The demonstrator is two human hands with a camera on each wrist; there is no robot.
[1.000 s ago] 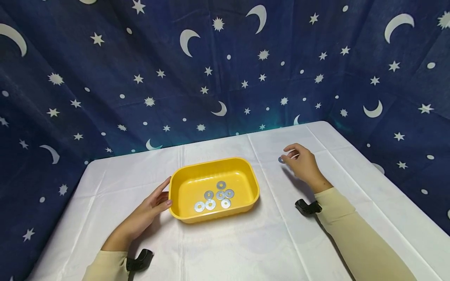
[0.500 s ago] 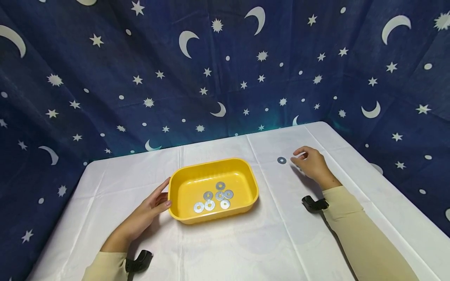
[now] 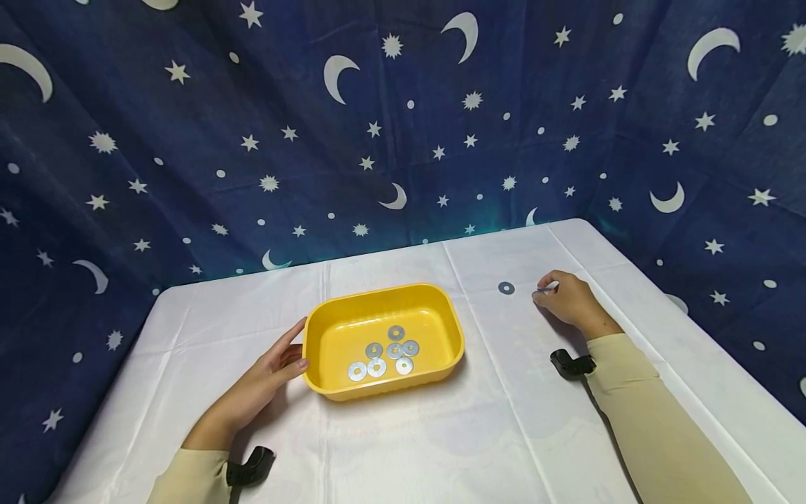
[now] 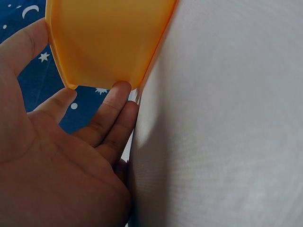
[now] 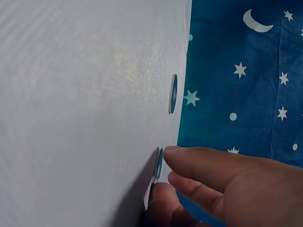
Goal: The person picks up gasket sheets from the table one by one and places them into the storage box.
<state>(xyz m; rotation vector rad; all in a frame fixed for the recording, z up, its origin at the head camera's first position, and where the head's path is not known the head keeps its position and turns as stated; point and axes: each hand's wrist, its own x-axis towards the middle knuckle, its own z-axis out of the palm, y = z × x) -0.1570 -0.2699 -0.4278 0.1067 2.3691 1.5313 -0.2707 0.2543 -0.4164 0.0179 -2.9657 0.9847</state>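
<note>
My left hand (image 3: 267, 378) rests against the left end of a yellow plastic tub (image 3: 441, 360), its fingers fairly straight. In the left wrist view the fingertips (image 4: 120, 90) touch the tub's outer wall (image 4: 109, 47). Several flat metal washers (image 3: 376, 367) lie on the tub's floor, two of them overlapping. To the right, my right hand (image 3: 573, 304) pinches a washer (image 5: 157, 165) by its edges, low at the tablecloth. Another washer (image 3: 506, 288) lies flat, a short way left of those fingers. My fingers partly hide the pinched washer in the head view.
A white cloth (image 3: 428, 448) with fold creases covers the table. Behind it and along both sides hangs a dark blue curtain (image 3: 283, 91) with moons and stars. Each wrist carries a black camera mount (image 3: 571, 364).
My right hand has moved rightward and slightly nearer from the lone washer, which now lies uncovered. A second washer shows between its fingers. My left hand and the tub stay put.
</note>
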